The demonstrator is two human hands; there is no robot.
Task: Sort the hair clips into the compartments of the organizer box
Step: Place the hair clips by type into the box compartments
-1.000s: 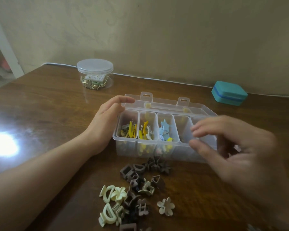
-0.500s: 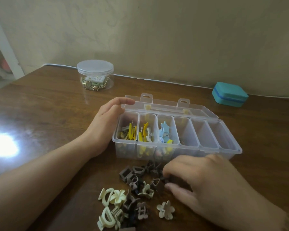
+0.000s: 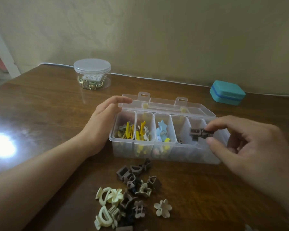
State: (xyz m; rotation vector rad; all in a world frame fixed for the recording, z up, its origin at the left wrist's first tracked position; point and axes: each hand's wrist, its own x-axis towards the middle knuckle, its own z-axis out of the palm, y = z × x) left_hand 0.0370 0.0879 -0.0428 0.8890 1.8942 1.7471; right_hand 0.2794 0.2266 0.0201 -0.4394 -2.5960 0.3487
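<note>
— Well, start with the table (image 3: 40, 105): where does everything sit against the box (image 3: 165, 152)?

— The box is open in the middle of it, lid folded back on the far side. The loose pile of clips (image 3: 130, 194) lies just in front of the box, on the near side, brown ones closest to its front wall and cream ones further toward us. A lidded jar (image 3: 92, 74) stands well behind the box to the left, a teal case (image 3: 227, 93) behind it to the right.

— And the hands?

— The left hand (image 3: 103, 124) is flat against the box's left end, fingers loosely curled over the back corner, holding nothing, just steadying it, I'd say. The right hand (image 3: 250, 147) is over the box's right end, thumb and forefinger pinched on a dark brown clip (image 3: 200, 132), the other fingers loose.

— Where exactly is that clip?

— Above the box, over the wall between the fourth and fifth compartments from the left. It looks to be held clear of the plastic, though I can't be sure. Its long axis runs left to right, across the compartments, which run front to back.

— So which one gets it?

— My guess is the fourth; something small and dark already lies there. That slot is just left of the fingertips, so a short move left, perhaps a quarter turn, then let go. The right hand is plainly the nearer one.
</note>
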